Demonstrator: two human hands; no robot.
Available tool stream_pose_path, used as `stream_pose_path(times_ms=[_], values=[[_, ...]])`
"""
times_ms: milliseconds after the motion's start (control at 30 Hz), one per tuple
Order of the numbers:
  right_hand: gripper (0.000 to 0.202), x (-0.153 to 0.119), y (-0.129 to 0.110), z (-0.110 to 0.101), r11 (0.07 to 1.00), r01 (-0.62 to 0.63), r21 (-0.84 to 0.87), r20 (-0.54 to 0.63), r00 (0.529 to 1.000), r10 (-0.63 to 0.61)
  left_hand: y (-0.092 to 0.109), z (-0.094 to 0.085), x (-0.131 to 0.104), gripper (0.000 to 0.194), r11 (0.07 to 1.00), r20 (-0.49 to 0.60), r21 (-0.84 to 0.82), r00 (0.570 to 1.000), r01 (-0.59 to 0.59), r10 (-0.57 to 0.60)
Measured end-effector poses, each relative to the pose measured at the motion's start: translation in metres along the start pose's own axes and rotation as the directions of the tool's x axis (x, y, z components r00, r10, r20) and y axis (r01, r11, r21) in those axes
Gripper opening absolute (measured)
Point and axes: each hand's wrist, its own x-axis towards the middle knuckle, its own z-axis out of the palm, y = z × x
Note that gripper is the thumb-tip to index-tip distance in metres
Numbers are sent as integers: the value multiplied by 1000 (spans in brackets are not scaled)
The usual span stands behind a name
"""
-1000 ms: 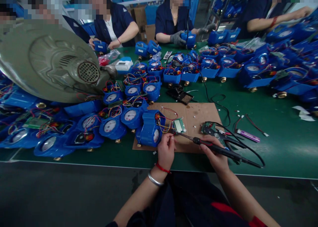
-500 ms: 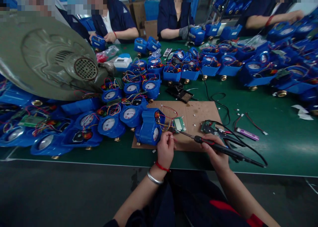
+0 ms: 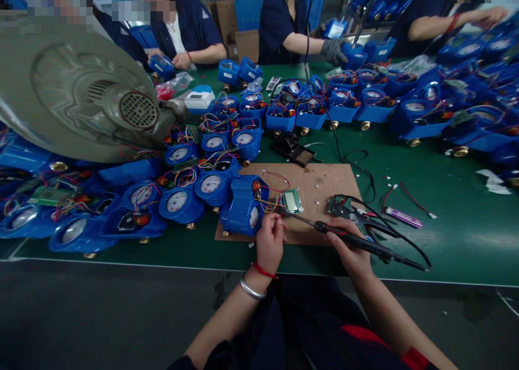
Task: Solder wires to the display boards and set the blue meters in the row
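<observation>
My right hand [image 3: 352, 249] is closed around the handle of a soldering iron [image 3: 344, 235]. The iron's tip points left, at the lower edge of a small green circuit board [image 3: 292, 201] with a grey display. My left hand [image 3: 271, 237] is pinched close to that edge, just left of the tip; what its fingers hold is hidden, perhaps one of the thin wires there. Coloured wires run from the board to a blue water meter [image 3: 243, 210] lying on its side. Board and meter rest on a cardboard sheet [image 3: 320, 197].
Several blue meters [image 3: 177, 205] with loose wires crowd the left, below a large grey-green fan [image 3: 93, 94]. A soldering stand [image 3: 298, 153] sits behind the cardboard. Right of it lie a black-handled tool [image 3: 352, 210] and a purple stick [image 3: 404, 217]. Co-workers handle meters across the green table [image 3: 458, 197].
My hands and the iron have stayed nearly in place, with only a slight shift. Across the table, a co-worker's gloved hand has moved right with a blue meter.
</observation>
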Motion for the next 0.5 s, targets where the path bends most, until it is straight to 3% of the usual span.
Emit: stream_pose_path(times_ms=[500], values=[[16,-1,-2,3,997,-59,56,-36,997,61,2,-2,-2,18,1000,0,-9,1000,-14,14]])
